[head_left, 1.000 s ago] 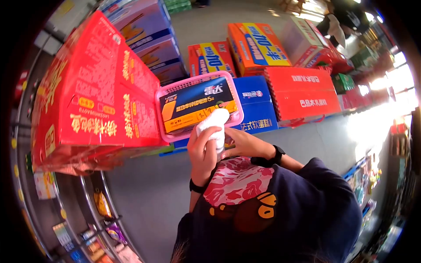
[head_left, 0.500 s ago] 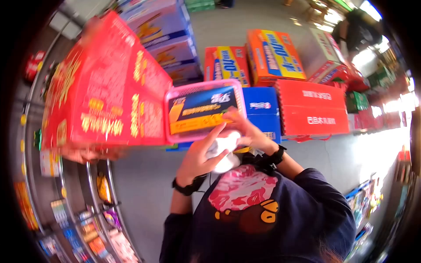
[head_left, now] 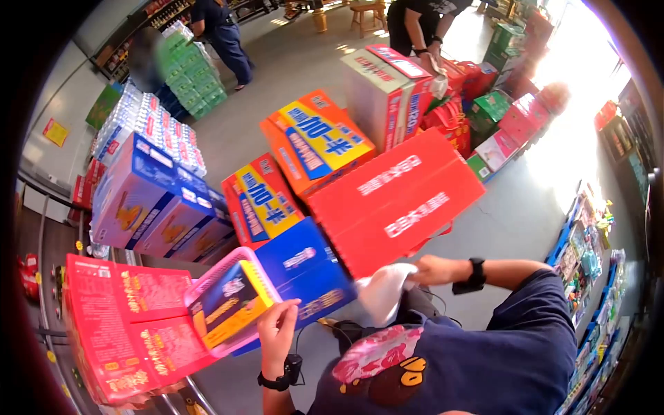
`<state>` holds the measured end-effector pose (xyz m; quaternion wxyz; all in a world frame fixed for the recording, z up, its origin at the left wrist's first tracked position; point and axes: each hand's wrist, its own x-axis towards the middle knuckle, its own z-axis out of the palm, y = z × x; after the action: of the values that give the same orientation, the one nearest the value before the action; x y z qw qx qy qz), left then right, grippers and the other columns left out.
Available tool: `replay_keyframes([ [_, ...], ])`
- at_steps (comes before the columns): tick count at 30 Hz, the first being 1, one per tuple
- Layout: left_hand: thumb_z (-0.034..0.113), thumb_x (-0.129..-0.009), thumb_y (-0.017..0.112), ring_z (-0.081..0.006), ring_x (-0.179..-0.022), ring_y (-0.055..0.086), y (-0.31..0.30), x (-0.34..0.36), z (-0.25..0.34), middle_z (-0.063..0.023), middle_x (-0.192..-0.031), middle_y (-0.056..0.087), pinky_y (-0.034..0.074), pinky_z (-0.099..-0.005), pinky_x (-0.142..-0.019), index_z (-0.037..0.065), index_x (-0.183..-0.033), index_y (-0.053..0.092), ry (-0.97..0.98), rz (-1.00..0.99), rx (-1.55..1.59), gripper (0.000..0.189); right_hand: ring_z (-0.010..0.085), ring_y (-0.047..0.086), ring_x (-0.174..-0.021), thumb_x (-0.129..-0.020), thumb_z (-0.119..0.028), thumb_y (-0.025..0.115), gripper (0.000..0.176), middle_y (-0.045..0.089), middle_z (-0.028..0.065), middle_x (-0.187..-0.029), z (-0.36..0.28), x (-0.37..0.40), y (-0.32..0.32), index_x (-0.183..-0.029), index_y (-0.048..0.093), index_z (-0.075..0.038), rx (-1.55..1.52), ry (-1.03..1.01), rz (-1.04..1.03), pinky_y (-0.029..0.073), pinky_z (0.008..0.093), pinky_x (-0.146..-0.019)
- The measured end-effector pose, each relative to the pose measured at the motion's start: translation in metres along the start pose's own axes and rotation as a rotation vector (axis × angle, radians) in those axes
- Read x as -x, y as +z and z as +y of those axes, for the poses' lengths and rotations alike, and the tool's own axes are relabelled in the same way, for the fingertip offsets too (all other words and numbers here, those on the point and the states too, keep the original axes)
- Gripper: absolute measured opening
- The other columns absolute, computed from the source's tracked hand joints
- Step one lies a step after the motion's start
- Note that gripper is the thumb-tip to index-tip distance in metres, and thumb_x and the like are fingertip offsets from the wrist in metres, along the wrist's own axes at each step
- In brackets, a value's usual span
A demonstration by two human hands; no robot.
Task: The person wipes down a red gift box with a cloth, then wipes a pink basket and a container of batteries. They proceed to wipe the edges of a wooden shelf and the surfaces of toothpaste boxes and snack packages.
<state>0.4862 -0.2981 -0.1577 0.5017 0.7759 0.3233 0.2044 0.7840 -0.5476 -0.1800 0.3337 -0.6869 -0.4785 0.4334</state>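
Note:
My right hand (head_left: 434, 270) grips a white cloth (head_left: 382, 292), which hangs from the fingers beside the front corner of a red carton (head_left: 398, 200). My left hand (head_left: 278, 330) is loosely closed, fingers curled together with nothing showing in them. It is at the right edge of a pink plastic basket (head_left: 245, 254). Inside the basket lies a black and yellow package (head_left: 232, 304). A blue box (head_left: 304, 259) sits between the basket and the red carton. Left of the basket stands a red printed carton (head_left: 131, 325).
Orange and yellow cartons (head_left: 318, 142) stand behind the blue box, purple cartons (head_left: 162, 200) to the left. Across the display, another person's hands (head_left: 434, 50) hold a white cloth (head_left: 438, 81). A second person (head_left: 225, 34) stands by green bottle packs (head_left: 190, 76). Shelves (head_left: 577, 277) line the right.
My hands have moved apart: the left has let go of the white cloth and shifted to the basket's edge, while the right carries the cloth rightward. The view has turned, showing more people.

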Motion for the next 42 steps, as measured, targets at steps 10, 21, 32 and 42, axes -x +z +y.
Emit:
replay_keyframes([
  [10,0.017,-0.097,0.054,-0.0075,-0.071,0.052,0.328,-0.047,0.089,-0.0042,-0.080,0.062,0.042,-0.0243,-0.063,0.000,-0.102,0.065,0.176,-0.283,0.158,0.021,0.0135,0.046,-0.049,-0.092,-0.020,0.051,0.021,0.059,0.0020,-0.066,0.145,0.188,-0.297,-0.081,0.060,-0.004,-0.558,0.000,1.214,0.036,0.0311,-0.047],
  [21,0.017,-0.090,0.057,-0.0327,-0.080,0.063,0.536,-0.130,0.132,-0.0136,-0.090,0.068,0.050,-0.0414,-0.070,0.007,-0.095,0.068,0.140,-0.014,-0.399,0.015,0.0176,0.060,-0.055,-0.096,-0.048,0.048,0.051,0.061,0.0067,-0.062,0.413,0.257,-0.215,-0.083,0.066,-0.003,-0.289,0.716,0.416,0.048,0.0327,-0.053],
  [32,0.025,-0.092,0.055,-0.0334,-0.087,0.064,0.622,-0.106,0.173,-0.0128,-0.095,0.068,0.051,-0.0431,-0.077,0.008,-0.102,0.067,0.328,-0.713,-0.389,0.023,0.0146,0.060,-0.056,-0.096,-0.042,0.050,0.046,0.061,0.0054,-0.060,0.389,0.217,-0.347,-0.079,0.066,-0.002,-0.154,0.570,0.255,0.046,0.0300,-0.054],
  [42,0.031,-0.097,0.050,-0.0337,-0.084,0.063,0.537,0.014,0.132,-0.0162,-0.092,0.067,0.050,-0.0406,-0.074,0.003,-0.107,0.064,-0.265,0.103,-0.255,0.033,0.0114,0.055,-0.047,-0.094,-0.030,0.058,0.037,0.057,0.0040,-0.055,0.218,0.127,-0.283,-0.076,0.064,0.002,-0.272,-0.015,-0.232,0.041,0.0276,-0.045],
])
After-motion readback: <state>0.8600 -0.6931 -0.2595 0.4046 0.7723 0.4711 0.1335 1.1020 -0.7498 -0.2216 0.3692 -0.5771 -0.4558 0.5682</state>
